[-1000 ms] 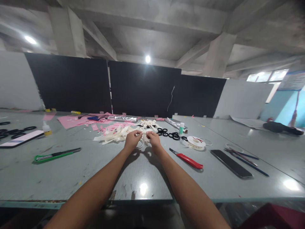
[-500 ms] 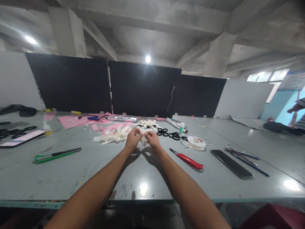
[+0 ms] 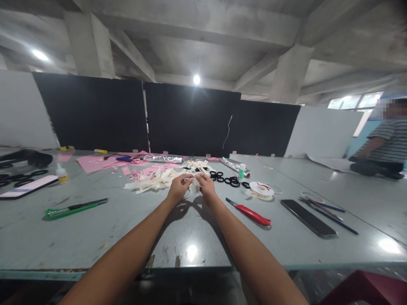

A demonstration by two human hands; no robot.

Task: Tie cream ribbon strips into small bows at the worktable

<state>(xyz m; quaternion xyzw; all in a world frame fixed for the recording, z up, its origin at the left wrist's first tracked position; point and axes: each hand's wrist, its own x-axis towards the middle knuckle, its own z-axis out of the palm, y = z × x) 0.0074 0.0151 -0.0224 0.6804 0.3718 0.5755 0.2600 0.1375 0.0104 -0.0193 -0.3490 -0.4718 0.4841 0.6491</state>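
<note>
Over the middle of the table, my left hand and my right hand are close together, thumbs and fingers pinched. Between them is a pale printed ribbon, hanging a little below the right fingertips. A thin whitish ring shows under the left fingers; how it joins the ribbon cannot be made out. Behind my left hand lies a heap of cream ribbon strips. Right of my hands are several black rings and a white ribbon spool.
A red-handled cutter and a dark phone lie at right, a green utility knife at left. Farther back are pink scraps, foil rolls and a glue stick. A person in a striped shirt is at far right.
Both hands have shifted slightly right, and the left fingertips have moved a little apart from the right ones. At far right, the person has come further into view.
</note>
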